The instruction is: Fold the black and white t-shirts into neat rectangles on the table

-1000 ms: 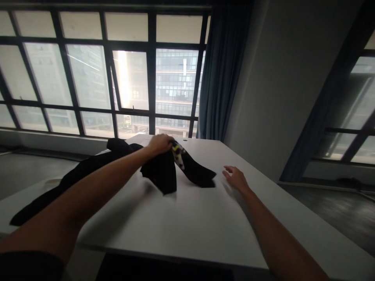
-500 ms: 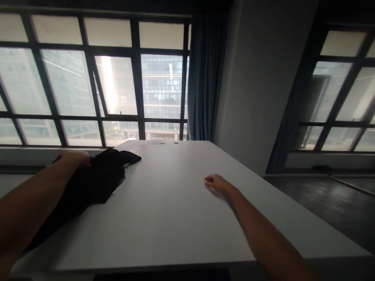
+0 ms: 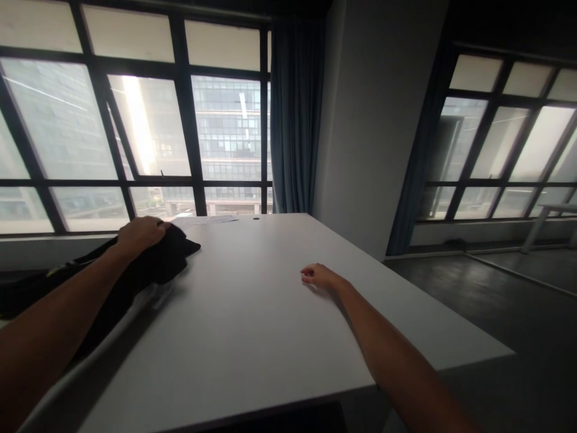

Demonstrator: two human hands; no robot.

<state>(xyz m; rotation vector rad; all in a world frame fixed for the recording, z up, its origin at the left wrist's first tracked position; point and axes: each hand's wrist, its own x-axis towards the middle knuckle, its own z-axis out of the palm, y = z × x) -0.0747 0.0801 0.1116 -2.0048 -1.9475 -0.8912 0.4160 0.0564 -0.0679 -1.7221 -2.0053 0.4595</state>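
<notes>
My left hand [image 3: 143, 233] grips the top of a bunched black cloth [image 3: 169, 255], probably a garment, lifted partly off the left side of the white table [image 3: 252, 319]. A whitish layer [image 3: 148, 296] shows under the cloth's lower edge; I cannot tell what it is. Part of the cloth is hidden behind my left forearm. On the right half of the tabletop lies my right hand [image 3: 321, 276], fingers loosely curled with a small gap to the thumb, holding nothing.
Papers [image 3: 205, 221] lie at the table's far edge, beside a round dark cable hole [image 3: 256, 219]. Dark material with yellow marks [image 3: 50, 272] is at the far left. Beyond stand windows, a blue curtain [image 3: 295, 120] and a pillar [image 3: 374, 132]. Another white table [image 3: 538, 222] stands far right.
My left hand has moved forward and right, lifting the black cloth, and more of the whitish layer shows below it. The view has turned to the right. My right hand stays on the table.
</notes>
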